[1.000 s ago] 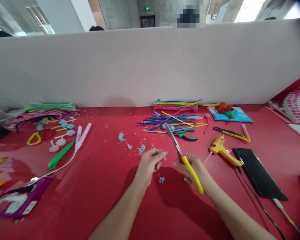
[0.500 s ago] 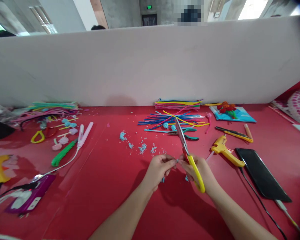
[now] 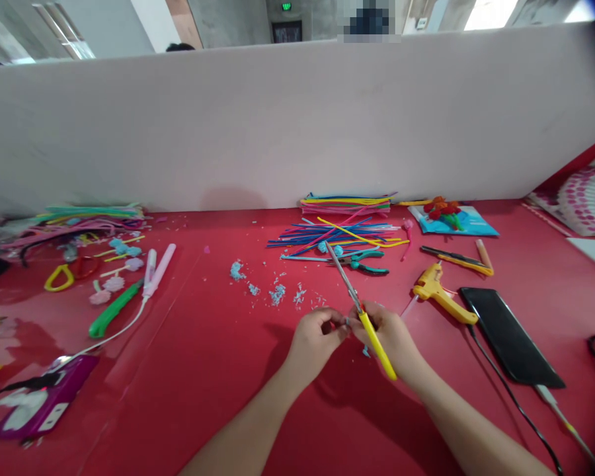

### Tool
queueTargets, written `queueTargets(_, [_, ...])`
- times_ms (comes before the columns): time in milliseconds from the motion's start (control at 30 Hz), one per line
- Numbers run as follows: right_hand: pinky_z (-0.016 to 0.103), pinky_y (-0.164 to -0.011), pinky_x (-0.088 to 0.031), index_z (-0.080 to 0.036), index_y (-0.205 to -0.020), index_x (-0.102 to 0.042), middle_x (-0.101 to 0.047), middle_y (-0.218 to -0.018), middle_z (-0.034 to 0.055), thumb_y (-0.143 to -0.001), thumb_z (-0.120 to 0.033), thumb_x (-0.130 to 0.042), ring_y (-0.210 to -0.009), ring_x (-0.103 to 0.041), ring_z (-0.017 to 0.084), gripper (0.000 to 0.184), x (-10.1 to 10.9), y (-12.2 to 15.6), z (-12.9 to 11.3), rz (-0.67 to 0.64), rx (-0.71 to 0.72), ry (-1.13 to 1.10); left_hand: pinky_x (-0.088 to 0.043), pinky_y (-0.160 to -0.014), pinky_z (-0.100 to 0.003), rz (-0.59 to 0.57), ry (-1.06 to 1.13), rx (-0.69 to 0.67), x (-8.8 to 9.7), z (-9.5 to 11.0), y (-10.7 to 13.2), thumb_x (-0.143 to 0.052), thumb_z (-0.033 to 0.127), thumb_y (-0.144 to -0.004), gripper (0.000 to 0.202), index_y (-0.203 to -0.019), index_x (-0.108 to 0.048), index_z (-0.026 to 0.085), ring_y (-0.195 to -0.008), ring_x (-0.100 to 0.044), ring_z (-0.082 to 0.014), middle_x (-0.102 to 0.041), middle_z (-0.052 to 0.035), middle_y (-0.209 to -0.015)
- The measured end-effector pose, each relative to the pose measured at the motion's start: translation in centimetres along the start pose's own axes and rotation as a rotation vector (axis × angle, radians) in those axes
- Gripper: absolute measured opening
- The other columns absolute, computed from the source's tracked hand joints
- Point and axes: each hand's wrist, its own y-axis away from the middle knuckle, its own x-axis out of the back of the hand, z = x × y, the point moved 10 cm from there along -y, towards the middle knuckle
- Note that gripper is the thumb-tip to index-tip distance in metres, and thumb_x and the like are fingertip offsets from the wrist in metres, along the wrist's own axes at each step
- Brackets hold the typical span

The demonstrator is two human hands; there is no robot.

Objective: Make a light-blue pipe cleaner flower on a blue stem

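My left hand (image 3: pixel 315 340) is closed in a pinch at the front middle of the red table. Between its fingertips and those of my right hand (image 3: pixel 389 334) is a tiny light-blue fuzzy piece (image 3: pixel 348 322), mostly covered by fingers. Scissors with yellow handles (image 3: pixel 378 345) rest in my right hand, their blades pointing away and to the left. A bit of blue fluff (image 3: pixel 365 352) shows just below my right hand. Beyond the hands lie several small heaps of blue clippings (image 3: pixel 277 295).
Pliers (image 3: pixel 361 261), two blue pompoms (image 3: pixel 322 246) and coloured pipe cleaners (image 3: pixel 305 235) lie farther back. At right are a yellow glue gun (image 3: pixel 439 291) and a black phone (image 3: pixel 510 337). A purple power strip (image 3: pixel 54 400) and green cutter (image 3: pixel 114 309) are at left. A white partition (image 3: pixel 277 125) stands behind.
The whole view has shifted slightly. The scissors have turned a little in my right hand, with the handles now seen more edge-on. Both hands still meet at the fingertips.
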Motion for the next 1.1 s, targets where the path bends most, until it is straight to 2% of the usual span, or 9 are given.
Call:
queueTargets(167, [0.022, -0.047, -0.028, -0.019, -0.065, -0.047, -0.042, -0.054, -0.0041, -0.073, -0.040, -0.054, -0.051, -0.039, 0.011, 0.023, 1.6, 0.1, -1.0, 0.007, 0.036, 0.106, -0.025, -0.043, -0.019, 0.043, 0.105, 0.059, 1.3, -0.4, -0.4, -0.067, 0.029, -0.067, 0.014, -0.071, -0.063, 0.015, -0.043, -0.035, -0.0062, -0.046, 0.0054, -0.048])
queueTargets(233, [0.022, -0.046, -0.026, -0.020, -0.067, -0.047, -0.045, -0.054, -0.0038, -0.075, -0.041, -0.054, -0.049, -0.042, 0.011, 0.023, 2.4, 0.4, -1.5, -0.001, 0.046, 0.271, -0.021, -0.039, -0.018, 0.073, 0.152, 0.082, 1.9, -0.6, -0.5, -0.065, 0.031, -0.069, 0.018, -0.076, -0.062, 0.015, -0.040, -0.031, -0.0052, -0.044, 0.0063, -0.047])
queueTargets(333, [0.023, -0.047, -0.025, -0.021, -0.076, -0.047, -0.054, -0.059, -0.0013, -0.075, -0.042, -0.054, -0.051, -0.050, 0.015, 0.022, 2.9, 1.0, -2.4, -0.016, 0.086, 0.549, -0.018, -0.038, -0.017, 0.123, 0.204, 0.090, 2.7, -0.7, -0.6, -0.065, 0.033, -0.069, 0.021, -0.079, -0.061, 0.015, -0.040, -0.030, -0.0037, -0.051, 0.0040, -0.054])
queueTargets(400, [0.023, -0.049, -0.026, -0.022, -0.078, -0.046, -0.057, -0.063, 0.0003, -0.076, -0.042, -0.053, -0.054, -0.054, 0.017, 0.021, 2.7, 1.2, -2.8, -0.028, 0.119, 0.617, -0.017, -0.038, -0.017, 0.151, 0.218, 0.083, 3.1, -0.5, -0.5, -0.066, 0.034, -0.069, 0.022, -0.079, -0.061, 0.015, -0.040, -0.031, -0.0030, -0.054, 0.0027, -0.058])
queueTargets(600, [0.023, -0.047, -0.027, -0.022, -0.069, -0.042, -0.053, -0.056, -0.0016, -0.080, -0.037, -0.049, -0.048, -0.044, 0.013, 0.020, 1.4, 1.1, -2.0, -0.021, 0.113, 0.482, -0.028, -0.044, -0.018, 0.196, 0.164, 0.043, 3.3, 0.3, -0.2, -0.069, 0.030, -0.065, 0.016, -0.073, -0.066, 0.016, -0.044, -0.038, -0.0060, -0.050, 0.0041, -0.052])
queueTargets(700, [0.022, -0.047, -0.028, -0.021, -0.071, -0.046, -0.050, -0.056, -0.0026, -0.080, -0.036, -0.048, -0.049, -0.042, 0.012, 0.018, 1.7, 0.9, -1.6, 0.031, 0.086, 0.326, -0.036, -0.053, -0.021, 0.152, -0.062, -0.055, 2.4, 1.5, 0.0, -0.067, 0.024, -0.065, 0.007, -0.067, -0.068, 0.018, -0.054, -0.047, -0.0101, -0.058, 0.0005, -0.061])
queueTargets(833, [0.021, -0.047, -0.031, -0.019, -0.071, -0.049, -0.050, -0.059, -0.0022, -0.077, -0.034, -0.048, -0.052, -0.044, 0.011, 0.017, 1.7, 0.6, -0.9, 0.036, 0.012, 0.086, -0.034, -0.051, -0.022, 0.064, -0.377, -0.161, 0.5, 2.5, 0.3, -0.060, 0.020, -0.069, 0.009, -0.066, -0.068, 0.019, -0.052, -0.046, -0.0109, -0.058, -0.0001, -0.063])
queueTargets(1000, [0.021, -0.045, -0.027, -0.018, -0.063, -0.048, -0.040, -0.052, -0.0051, -0.069, -0.028, -0.055, -0.049, -0.037, 0.010, 0.014, 1.1, 0.3, -0.9, 0.012, -0.011, 0.054, -0.035, -0.052, -0.022, 0.019, -0.514, -0.230, -0.4, 2.4, 0.6, -0.055, 0.016, -0.071, 0.012, -0.070, -0.067, 0.019, -0.053, -0.046, -0.0116, -0.060, -0.0013, -0.066])
queueTargets(1100, [0.021, -0.047, -0.029, -0.018, -0.066, -0.048, -0.040, -0.054, -0.0046, -0.071, -0.029, -0.053, -0.051, -0.038, 0.010, 0.013, 1.2, 0.2, -0.7, 0.040, -0.006, 0.022, -0.035, -0.055, -0.024, 0.023, -0.524, -0.243, -0.2, 2.2, 0.5, -0.056, 0.014, -0.070, 0.012, -0.070, -0.067, 0.020, -0.054, -0.046, -0.0120, -0.062, -0.0018, -0.068])
